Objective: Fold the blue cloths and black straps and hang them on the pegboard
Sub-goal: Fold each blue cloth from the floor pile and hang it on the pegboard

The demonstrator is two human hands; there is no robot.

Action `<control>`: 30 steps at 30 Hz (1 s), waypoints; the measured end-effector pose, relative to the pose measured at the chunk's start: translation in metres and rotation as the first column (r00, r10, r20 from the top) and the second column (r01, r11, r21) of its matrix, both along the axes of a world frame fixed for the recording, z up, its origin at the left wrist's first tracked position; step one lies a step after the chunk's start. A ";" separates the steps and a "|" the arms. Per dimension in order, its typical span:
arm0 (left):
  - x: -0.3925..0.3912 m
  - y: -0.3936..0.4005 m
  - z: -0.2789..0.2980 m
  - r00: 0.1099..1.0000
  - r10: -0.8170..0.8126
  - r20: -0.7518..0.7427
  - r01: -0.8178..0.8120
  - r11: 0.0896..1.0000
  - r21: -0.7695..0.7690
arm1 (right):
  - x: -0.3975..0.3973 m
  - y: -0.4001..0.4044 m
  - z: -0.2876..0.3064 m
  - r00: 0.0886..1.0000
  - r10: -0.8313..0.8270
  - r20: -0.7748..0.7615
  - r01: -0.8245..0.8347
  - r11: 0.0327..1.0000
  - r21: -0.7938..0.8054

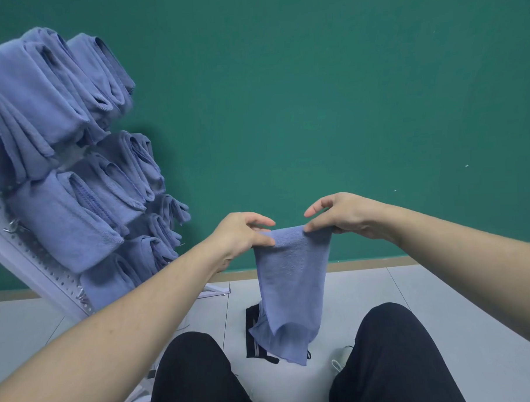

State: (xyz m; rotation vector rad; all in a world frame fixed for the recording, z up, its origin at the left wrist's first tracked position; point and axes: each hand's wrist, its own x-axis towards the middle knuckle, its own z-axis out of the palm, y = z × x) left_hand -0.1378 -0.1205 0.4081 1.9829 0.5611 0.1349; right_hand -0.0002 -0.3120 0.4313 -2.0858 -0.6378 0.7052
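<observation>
Bright, even light; soft shadows, slight softness, wide-angle bending at edges.

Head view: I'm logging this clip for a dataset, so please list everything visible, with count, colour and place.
held cloth: one, blue, hanging in front of the person, pinched along its top edge by both hands
hung cloths: many, too overlapped to count, blue, folded on the pegboard at left
pegboard: one, white, leaning at left, a few bare metal hooks showing
black strap: at least one, black with pale stripes, on the floor partly behind the held cloth
wall: green, behind everything
floor: pale grey tiles
legs: two, black trousers, bottom of view
left hand: pinches the cloth's left top corner
right hand: pinches the right top corner
</observation>
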 end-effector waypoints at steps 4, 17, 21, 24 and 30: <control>0.003 -0.004 0.005 0.997 -0.060 -0.041 0.069 0.961 0.268 | -0.004 0.002 0.002 0.977 0.118 0.180 -0.092 0.985 -0.143; 0.005 -0.012 0.011 0.990 -0.139 -0.028 0.138 0.893 0.429 | -0.005 0.004 0.002 0.910 0.174 0.376 -0.071 0.960 -0.272; -0.002 -0.002 0.005 0.986 -0.043 0.160 0.034 0.998 0.056 | 0.001 -0.008 0.000 0.987 0.075 0.141 -0.077 0.997 0.014; -0.006 0.000 0.002 0.977 -0.001 0.213 0.021 0.996 -0.089 | 0.002 -0.007 -0.008 0.999 0.012 0.046 -0.019 0.989 0.144; -0.002 -0.017 -0.003 0.915 0.177 0.363 -0.080 0.960 -0.267 | -0.016 0.008 -0.016 0.978 -0.146 0.148 0.106 0.962 0.253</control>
